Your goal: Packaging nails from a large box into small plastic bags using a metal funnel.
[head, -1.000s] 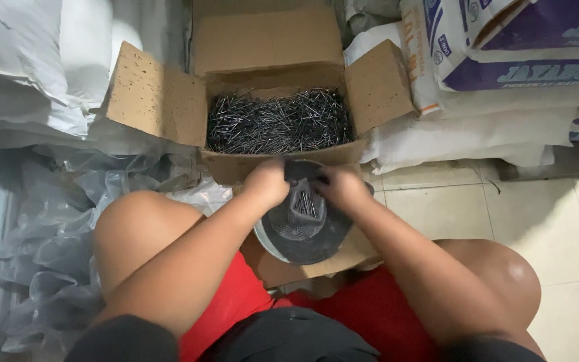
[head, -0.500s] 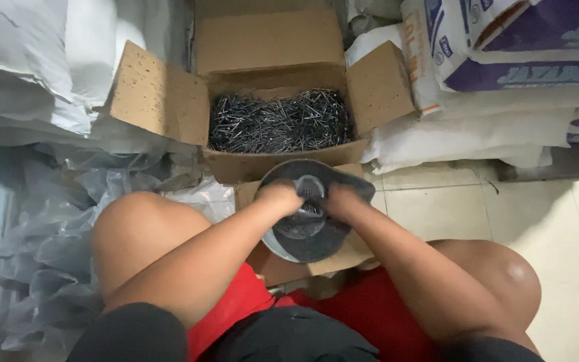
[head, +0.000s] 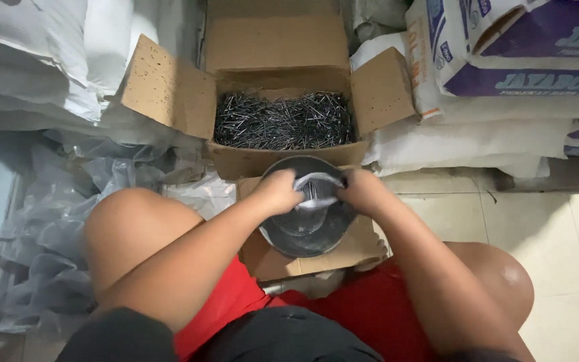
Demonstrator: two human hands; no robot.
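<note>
Both hands — left hand (head: pixel 281 192), right hand (head: pixel 363 191) — clench the mouth of a small clear plastic bag (head: pixel 316 190) of nails over the round dark metal pan (head: pixel 309 218). Some nails look bagged already; the open brown cardboard box of dark nails (head: pixel 283 121) just beyond remains nearly full.

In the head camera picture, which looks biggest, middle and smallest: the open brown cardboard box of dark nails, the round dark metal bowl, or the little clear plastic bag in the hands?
1. Open brown cardboard box of dark nails
2. Round dark metal bowl
3. Little clear plastic bag, held between left hand and right hand

The bowl sits nearer the camera, yet looks smaller than the box.
</note>
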